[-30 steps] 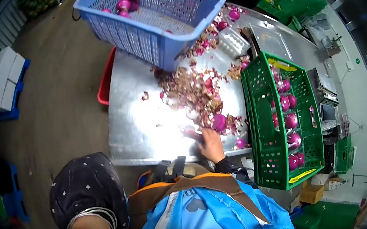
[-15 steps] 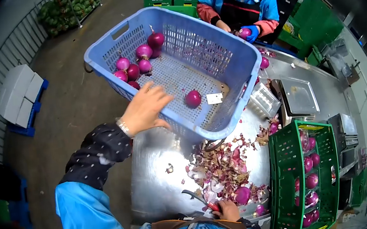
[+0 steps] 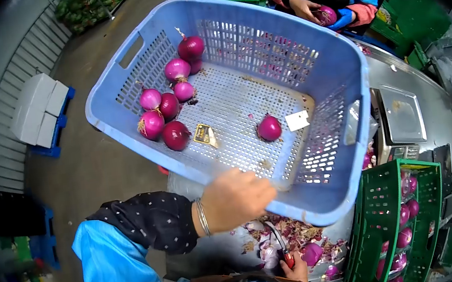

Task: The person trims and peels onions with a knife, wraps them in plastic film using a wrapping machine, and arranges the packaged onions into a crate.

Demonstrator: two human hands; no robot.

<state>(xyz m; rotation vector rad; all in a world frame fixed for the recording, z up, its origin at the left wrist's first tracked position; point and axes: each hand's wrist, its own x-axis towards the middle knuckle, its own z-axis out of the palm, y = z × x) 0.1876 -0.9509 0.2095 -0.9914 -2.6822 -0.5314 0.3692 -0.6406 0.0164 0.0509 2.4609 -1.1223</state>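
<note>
My left hand (image 3: 237, 197) is curled over the near rim of a large blue plastic crate (image 3: 327, 214), which tilts towards me. Several red onions (image 3: 169, 106) are bunched at the crate's left end. One more red onion (image 3: 269, 128) lies by itself near a white label (image 3: 297, 121) on the crate floor. Low in the view, my right hand (image 3: 296, 272) grips the red handle of a curved-bladed knife (image 3: 288, 256). A loose red onion (image 3: 312, 254) sits just right of the knife, among onion skins (image 3: 301, 235) on the metal table.
A green crate (image 3: 363, 225) with packed onions stands at the right. Behind it is a scale (image 3: 403, 115) with a metal tray. Across the table a co-worker's hands hold a red onion (image 3: 325, 15). White boxes (image 3: 39, 111) sit on a blue pallet at the left.
My left hand has moved right and down onto the near rim. The blue crate has come nearer and now covers more of the skins. The right hand still holds the knife.
</note>
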